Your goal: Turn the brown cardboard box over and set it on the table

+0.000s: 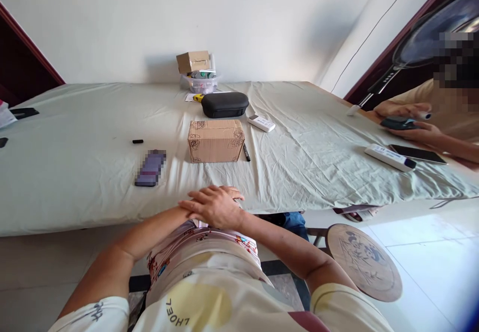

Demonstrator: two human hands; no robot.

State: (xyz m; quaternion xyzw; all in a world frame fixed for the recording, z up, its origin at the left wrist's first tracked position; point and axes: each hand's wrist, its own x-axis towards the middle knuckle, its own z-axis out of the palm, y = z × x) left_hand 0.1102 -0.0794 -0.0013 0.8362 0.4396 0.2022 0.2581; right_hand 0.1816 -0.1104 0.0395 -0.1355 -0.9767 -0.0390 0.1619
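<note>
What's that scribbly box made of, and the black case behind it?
The box looks like matte cardboard: plain brown sides, folded-looking edges. The black case has a dull finish and smooth, rounded shape: maybe a stiff shell, but plastic or fabric, I can't tell.

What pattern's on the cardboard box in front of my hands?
The cardboard box has dark scribbled swirls near several corners, in the head view.

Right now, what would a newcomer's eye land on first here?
Most likely the scribbled cardboard box on the cloth-covered table, with a black case just behind it. Nearer, at the table's edge, your right hand lies over your left hand. A round stool stands at lower right.
</note>
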